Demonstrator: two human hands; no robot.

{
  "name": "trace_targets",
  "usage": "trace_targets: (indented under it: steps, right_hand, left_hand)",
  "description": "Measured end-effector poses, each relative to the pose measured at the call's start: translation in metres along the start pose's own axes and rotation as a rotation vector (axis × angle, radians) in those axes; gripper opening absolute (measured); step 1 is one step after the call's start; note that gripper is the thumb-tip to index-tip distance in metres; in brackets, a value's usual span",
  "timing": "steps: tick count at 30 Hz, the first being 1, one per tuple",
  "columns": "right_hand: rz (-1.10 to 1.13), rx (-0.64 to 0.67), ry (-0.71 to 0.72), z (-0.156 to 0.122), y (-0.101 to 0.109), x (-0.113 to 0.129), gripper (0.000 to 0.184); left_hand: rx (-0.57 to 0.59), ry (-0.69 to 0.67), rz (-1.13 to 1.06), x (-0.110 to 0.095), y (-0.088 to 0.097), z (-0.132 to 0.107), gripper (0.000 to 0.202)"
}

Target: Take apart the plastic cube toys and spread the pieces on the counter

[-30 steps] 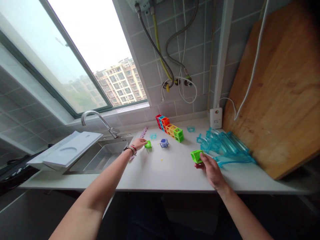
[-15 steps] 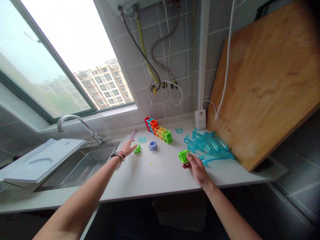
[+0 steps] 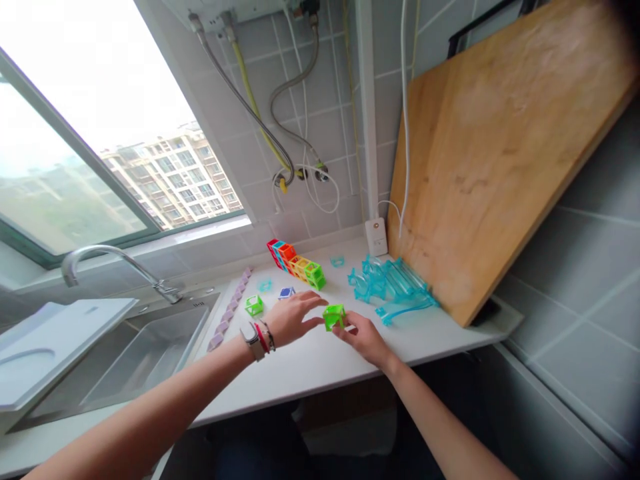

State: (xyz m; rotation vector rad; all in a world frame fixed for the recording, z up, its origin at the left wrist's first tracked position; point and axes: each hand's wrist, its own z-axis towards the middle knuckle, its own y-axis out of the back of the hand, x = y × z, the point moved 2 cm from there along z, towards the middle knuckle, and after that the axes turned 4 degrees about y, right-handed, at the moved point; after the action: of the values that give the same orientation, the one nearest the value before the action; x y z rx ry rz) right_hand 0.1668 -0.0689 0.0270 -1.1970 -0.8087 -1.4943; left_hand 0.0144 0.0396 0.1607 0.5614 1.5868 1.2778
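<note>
My right hand (image 3: pixel 365 339) grips a green open-framed toy cube (image 3: pixel 334 317) just above the white counter. Close to the cube's left side is my left hand (image 3: pixel 295 319), its fingers extended and apart; whether a fingertip touches the cube I cannot tell. Another green cube (image 3: pixel 254 305) rests on the counter to the left of that hand. Partly hidden behind the left hand is a blue-violet cube (image 3: pixel 287 293). Farther back, a row of joined cubes (image 3: pixel 295 263) runs from red through blue, orange and yellow to green.
Turquoise plastic pieces (image 3: pixel 395 283) lie in a pile at right, beside a leaning wooden board (image 3: pixel 500 153). A strip of lilac pieces (image 3: pixel 231 310) borders the sink (image 3: pixel 150 353). The faucet (image 3: pixel 117 257) arches over the sink's left part. The counter's front edge (image 3: pixel 300 397) is nearest me.
My left hand has moved right, away from the green cube on the counter. My right hand has brought its green cube left toward it. The view has shifted to the right.
</note>
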Motion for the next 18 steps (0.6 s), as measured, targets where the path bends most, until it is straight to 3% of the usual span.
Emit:
trace_targets:
  steps: [6,11,14,18]
  right_hand:
    - [-0.004,-0.009,0.008,-0.002,-0.002,0.002,0.027]
    - [-0.016,-0.1,0.037,-0.002,0.002,-0.002,0.042]
    - [-0.016,-0.141,0.016,-0.003,0.004,-0.004,0.036]
    - [-0.055,-0.012,-0.01,-0.006,0.0,0.0,0.025]
  left_hand:
    - [0.09,-0.14,0.187,-0.004,-0.016,0.014,0.012]
    - [0.173,-0.123,0.431,-0.005,-0.007,0.027,0.013]
    - [0.176,-0.051,0.58,-0.003,0.005,0.048,0.016]
    - [0.161,-0.008,0.685,0.008,0.017,0.097,0.016]
